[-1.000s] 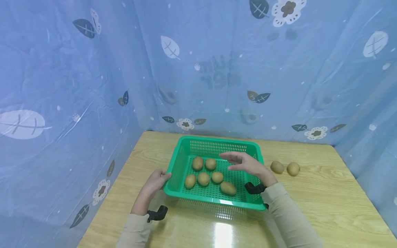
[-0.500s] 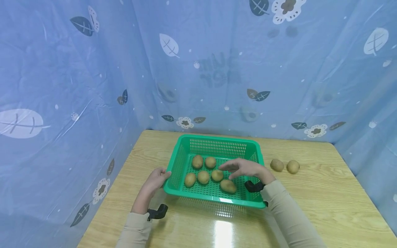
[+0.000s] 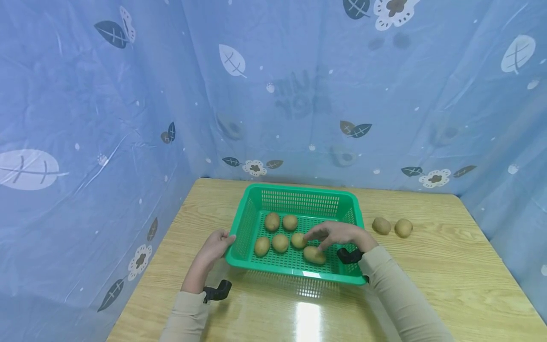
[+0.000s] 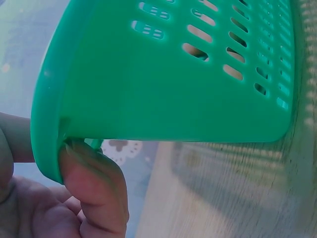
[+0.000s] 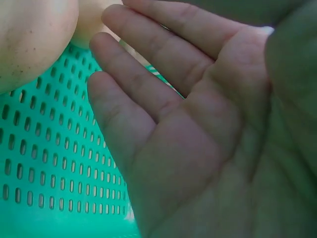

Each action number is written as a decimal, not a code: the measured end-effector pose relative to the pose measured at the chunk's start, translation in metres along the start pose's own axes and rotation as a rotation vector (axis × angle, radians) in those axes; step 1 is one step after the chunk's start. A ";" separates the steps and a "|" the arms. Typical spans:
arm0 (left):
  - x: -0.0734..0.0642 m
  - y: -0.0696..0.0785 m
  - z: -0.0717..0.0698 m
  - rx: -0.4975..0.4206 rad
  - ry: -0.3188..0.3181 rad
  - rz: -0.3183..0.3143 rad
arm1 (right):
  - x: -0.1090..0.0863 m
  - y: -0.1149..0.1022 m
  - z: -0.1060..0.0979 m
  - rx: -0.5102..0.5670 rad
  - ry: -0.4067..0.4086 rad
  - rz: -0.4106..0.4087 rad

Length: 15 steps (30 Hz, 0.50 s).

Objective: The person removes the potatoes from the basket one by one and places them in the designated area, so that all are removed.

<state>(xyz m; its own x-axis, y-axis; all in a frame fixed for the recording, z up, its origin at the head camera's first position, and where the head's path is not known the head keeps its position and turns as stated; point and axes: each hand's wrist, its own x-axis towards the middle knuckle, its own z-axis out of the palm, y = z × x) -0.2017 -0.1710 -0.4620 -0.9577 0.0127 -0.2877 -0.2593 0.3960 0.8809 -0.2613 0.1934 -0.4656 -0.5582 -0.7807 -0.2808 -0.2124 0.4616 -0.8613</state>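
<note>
A green plastic basket [image 3: 295, 274] holds several potatoes on its slotted floor. At its left end, my left hand [image 3: 213, 248] grips the rim; in the left wrist view the fingers [image 4: 96, 186] curl under the rim's lip. My right hand [image 3: 339, 233] is inside the basket with its fingers extended. Its fingertips are right at a round potato [image 3: 297, 240], and the thumb overlaps a longer potato [image 3: 314, 255] in the head view. From the right wrist, the palm shows bare, with a large potato [image 5: 34, 39] beyond the fingertips.
Two more potatoes, one browner potato [image 3: 381, 225] and one paler potato [image 3: 403, 228], lie on the wooden table [image 3: 448, 266] right of the basket. A blue patterned curtain [image 3: 299, 95] surrounds the table at the back and sides. Each wrist wears a black camera mount.
My right hand has lowered into the basket, down to the round potato and the long one. My left hand keeps its grip on the rim.
</note>
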 end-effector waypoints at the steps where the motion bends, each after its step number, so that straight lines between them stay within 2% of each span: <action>1: 0.000 0.000 0.000 0.001 0.000 0.000 | 0.000 0.000 0.000 -0.007 0.000 0.003; 15: -0.001 -0.001 0.001 0.003 0.009 0.013 | 0.001 0.004 0.001 -0.032 -0.011 0.016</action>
<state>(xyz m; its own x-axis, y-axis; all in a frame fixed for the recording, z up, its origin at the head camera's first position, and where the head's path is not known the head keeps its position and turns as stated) -0.2007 -0.1702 -0.4632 -0.9621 0.0096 -0.2726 -0.2463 0.3988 0.8834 -0.2624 0.1938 -0.4697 -0.5530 -0.7776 -0.2991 -0.2290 0.4870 -0.8428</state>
